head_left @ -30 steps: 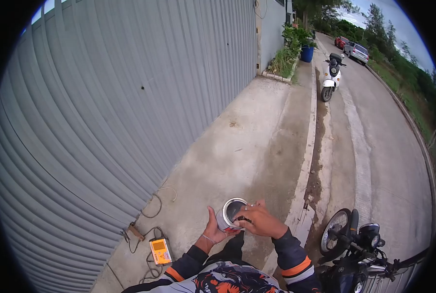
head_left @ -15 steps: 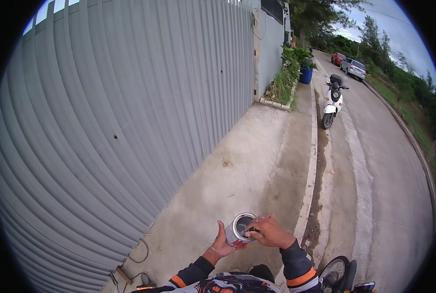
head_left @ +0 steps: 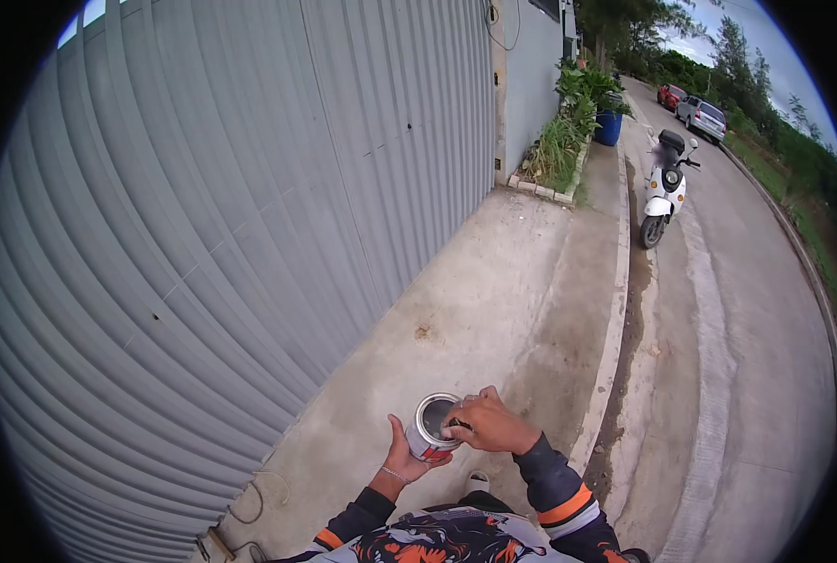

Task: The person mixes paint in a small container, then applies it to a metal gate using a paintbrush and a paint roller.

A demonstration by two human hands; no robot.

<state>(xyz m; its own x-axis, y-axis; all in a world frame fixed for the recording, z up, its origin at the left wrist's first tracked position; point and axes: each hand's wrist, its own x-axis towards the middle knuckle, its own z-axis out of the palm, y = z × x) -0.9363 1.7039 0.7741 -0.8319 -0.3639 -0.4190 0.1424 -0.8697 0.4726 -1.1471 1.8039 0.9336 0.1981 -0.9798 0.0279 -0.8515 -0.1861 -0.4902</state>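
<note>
A round metal can (head_left: 418, 442) with a silvery rim and a grey inside is held near the bottom centre. My left hand (head_left: 407, 457) supports it from below and the left side, thumb up along its wall and fingers wrapped under it. Over the can's right rim, my right hand (head_left: 491, 424) pinches a small dark object (head_left: 459, 424) whose far end is inside the opening. What that object is, I cannot make out.
A grey corrugated metal gate (head_left: 249, 188) rises on the left. Cables lie at its foot. Beyond stand a planter with plants (head_left: 557, 150), a blue barrel (head_left: 608, 128), a white scooter (head_left: 664, 192) and parked cars (head_left: 701, 117) along the road.
The view has shifted, and the can and both hands appear a little further left and higher. My foot now shows below, while the motorbike wheel at the lower right has mostly left the view.
</note>
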